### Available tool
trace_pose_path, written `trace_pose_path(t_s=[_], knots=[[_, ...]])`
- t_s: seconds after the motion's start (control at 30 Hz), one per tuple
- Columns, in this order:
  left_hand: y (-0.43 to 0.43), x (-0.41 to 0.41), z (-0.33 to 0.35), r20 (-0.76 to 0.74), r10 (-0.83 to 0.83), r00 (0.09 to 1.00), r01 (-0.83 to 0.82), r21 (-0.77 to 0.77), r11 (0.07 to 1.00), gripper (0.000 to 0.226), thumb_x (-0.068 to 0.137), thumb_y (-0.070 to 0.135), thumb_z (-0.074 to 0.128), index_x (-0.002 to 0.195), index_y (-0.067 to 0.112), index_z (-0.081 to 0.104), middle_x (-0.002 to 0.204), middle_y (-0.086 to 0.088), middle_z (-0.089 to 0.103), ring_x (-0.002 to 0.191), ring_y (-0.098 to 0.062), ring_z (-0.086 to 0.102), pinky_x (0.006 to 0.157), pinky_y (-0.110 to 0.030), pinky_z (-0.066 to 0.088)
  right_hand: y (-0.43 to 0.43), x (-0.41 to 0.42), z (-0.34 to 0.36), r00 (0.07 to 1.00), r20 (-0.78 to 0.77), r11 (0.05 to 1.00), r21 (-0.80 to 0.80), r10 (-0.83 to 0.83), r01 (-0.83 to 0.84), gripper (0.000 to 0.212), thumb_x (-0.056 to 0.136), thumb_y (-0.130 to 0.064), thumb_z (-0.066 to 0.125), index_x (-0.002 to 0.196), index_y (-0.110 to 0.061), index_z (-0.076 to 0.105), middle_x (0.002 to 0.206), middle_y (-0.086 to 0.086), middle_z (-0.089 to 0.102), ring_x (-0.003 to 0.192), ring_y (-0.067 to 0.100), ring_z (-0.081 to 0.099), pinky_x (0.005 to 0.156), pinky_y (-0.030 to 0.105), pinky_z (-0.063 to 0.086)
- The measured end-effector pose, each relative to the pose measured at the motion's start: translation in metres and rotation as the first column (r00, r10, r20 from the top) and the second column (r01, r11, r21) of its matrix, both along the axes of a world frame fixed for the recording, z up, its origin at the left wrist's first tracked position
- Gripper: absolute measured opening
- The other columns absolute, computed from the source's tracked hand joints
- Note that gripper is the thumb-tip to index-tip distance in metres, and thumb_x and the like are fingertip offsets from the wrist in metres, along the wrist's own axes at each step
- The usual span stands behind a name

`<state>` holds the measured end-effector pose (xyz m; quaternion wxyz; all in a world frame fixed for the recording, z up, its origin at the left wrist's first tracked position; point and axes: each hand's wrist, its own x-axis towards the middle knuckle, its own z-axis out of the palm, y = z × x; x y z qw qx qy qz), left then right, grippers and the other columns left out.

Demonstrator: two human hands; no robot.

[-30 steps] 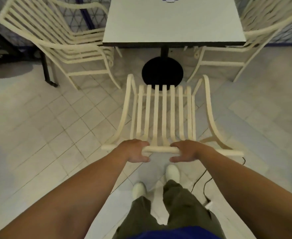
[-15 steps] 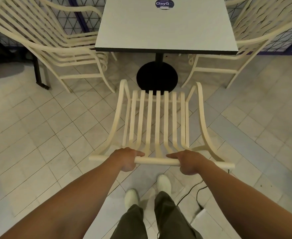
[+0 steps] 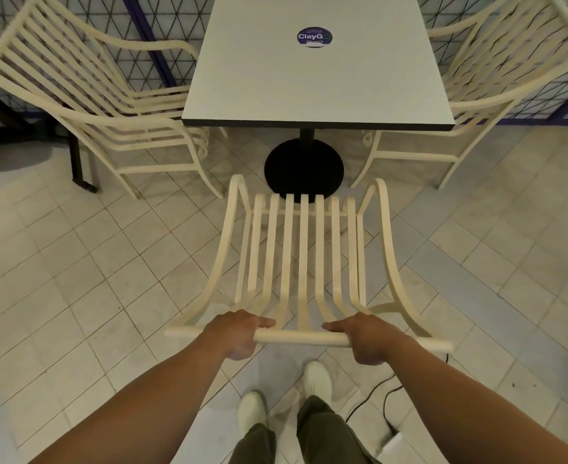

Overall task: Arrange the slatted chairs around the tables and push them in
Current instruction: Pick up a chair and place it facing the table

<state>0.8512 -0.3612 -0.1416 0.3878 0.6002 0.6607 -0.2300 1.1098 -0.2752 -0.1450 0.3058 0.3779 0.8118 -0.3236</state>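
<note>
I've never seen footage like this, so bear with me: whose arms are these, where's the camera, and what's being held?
No robot here, just a person. The one picture comes from a wide-angle camera worn on the head, looking down at their own arms. The left hand and right hand both grip the top rail of a cream slatted chair, which faces a square grey table. A round blue sticker sits on its top. Two more chairs stand at the table's sides: the left chair and the right chair.
</note>
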Motion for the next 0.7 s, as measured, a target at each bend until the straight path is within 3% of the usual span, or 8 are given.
trace_pose_path(t_s=[0.33, 0.47, 0.7], knots=[[0.045, -0.014, -0.002, -0.012, 0.015, 1.0, -0.015, 0.036, 0.999, 0.066, 0.096, 0.017, 0.047, 0.147, 0.057, 0.035, 0.134, 0.002, 0.056, 0.104, -0.023, 0.061, 0.083, -0.035, 0.054, 0.05, -0.012, -0.004, 1.0, -0.018, 1.0, 0.014, 0.004, -0.004, 0.077, 0.085, -0.005, 0.057, 0.147, -0.044, 0.036, 0.121, 0.002, 0.055, 0.101, 0.023, 0.06, 0.092, 0.039, 0.052], [0.062, -0.023, -0.004, -0.026, 0.01, 1.0, -0.008, 0.071, 0.997, 0.065, 0.096, 0.019, 0.05, 0.146, 0.058, 0.036, 0.131, 0.003, 0.058, 0.102, -0.021, 0.062, 0.083, -0.035, 0.054, 0.069, -0.02, -0.005, 0.999, -0.031, 1.0, 0.021, 0.016, -0.016, 0.077, 0.085, -0.005, 0.057, 0.148, -0.043, 0.036, 0.118, 0.002, 0.054, 0.092, 0.02, 0.056, 0.088, 0.036, 0.051], [0.104, -0.048, -0.01, -0.01, -0.022, 1.0, 0.023, 0.111, 0.994, 0.066, 0.095, 0.018, 0.048, 0.146, 0.057, 0.037, 0.129, 0.003, 0.055, 0.108, -0.023, 0.059, 0.083, -0.033, 0.05, 0.106, -0.043, -0.003, 1.0, -0.011, 0.998, 0.052, -0.02, 0.021, 0.078, 0.085, -0.003, 0.055, 0.147, -0.046, 0.037, 0.119, 0.001, 0.056, 0.098, 0.021, 0.058, 0.09, 0.035, 0.051]])
